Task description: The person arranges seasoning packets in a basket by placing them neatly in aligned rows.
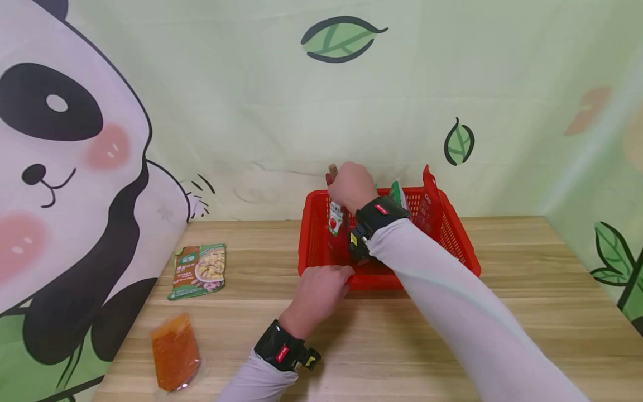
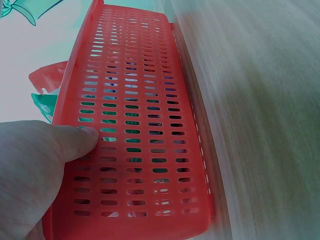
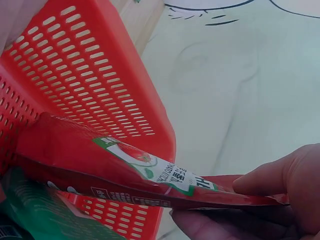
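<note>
A red perforated plastic basket (image 1: 377, 283) stands at the back of the table, by the wall. My left hand (image 1: 320, 291) grips its near rim, with the thumb against the outer wall in the left wrist view. Over the basket's left part, my right hand (image 1: 353, 187) pinches the top end of a red pouch (image 3: 75, 150) with a tomato printed on its label. The pouch's lower end is inside the basket. Beside it lies a green packet (image 3: 45, 210). Another red pouch (image 1: 430, 206) leans upright at the right end of the basket, near a green-and-white packet (image 1: 398, 195).
On the left of the wooden table (image 1: 527, 312) lies a green-and-brown food packet (image 1: 198, 272) with a bowl pictured on it. Nearer me is a clear bag with orange-red contents (image 1: 174, 354). A printed cloth wall (image 1: 251, 111) rises directly behind the basket.
</note>
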`<action>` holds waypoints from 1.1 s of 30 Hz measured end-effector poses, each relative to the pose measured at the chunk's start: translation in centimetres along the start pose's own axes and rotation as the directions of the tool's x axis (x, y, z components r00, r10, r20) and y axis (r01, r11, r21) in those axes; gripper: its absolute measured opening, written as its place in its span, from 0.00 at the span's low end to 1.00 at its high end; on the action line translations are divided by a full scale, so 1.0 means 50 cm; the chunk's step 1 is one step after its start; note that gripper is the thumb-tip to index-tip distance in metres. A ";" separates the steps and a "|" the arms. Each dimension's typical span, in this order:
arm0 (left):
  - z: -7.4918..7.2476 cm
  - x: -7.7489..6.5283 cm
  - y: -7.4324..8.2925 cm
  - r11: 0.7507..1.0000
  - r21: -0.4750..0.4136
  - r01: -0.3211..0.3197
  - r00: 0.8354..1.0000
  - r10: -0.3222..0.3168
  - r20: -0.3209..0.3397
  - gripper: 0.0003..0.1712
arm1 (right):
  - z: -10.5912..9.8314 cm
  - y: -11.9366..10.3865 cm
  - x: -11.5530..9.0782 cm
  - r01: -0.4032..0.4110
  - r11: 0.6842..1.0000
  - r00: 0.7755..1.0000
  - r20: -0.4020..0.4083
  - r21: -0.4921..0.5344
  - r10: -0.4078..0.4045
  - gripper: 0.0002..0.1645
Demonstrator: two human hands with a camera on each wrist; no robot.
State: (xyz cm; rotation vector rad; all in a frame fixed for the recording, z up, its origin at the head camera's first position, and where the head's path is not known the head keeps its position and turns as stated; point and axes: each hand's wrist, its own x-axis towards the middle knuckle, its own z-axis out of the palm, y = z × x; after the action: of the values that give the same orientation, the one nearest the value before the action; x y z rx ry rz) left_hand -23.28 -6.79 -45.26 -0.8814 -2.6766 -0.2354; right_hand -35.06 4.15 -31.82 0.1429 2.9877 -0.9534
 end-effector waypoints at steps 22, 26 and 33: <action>0.003 0.001 0.000 1.000 0.006 0.008 1.000 -0.008 0.010 0.09 | 0.043 0.009 -0.008 0.083 0.991 0.995 -0.050 -0.108 -0.088 0.14; 0.001 0.001 0.000 1.000 0.015 0.012 1.000 -0.012 0.013 0.10 | 0.052 0.010 -0.013 0.110 0.985 0.991 -0.055 -0.132 -0.119 0.12; 0.005 0.000 -0.001 0.999 0.041 0.016 1.000 -0.016 0.017 0.07 | 0.064 0.012 -0.022 0.134 0.977 0.987 -0.072 -0.164 -0.147 0.08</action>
State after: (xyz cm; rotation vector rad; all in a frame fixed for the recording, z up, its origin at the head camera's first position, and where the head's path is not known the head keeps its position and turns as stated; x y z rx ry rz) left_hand -23.36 -6.76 -45.49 -0.8537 -2.6956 -0.1763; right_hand -33.98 2.71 -34.73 -0.0308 3.1716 -0.7300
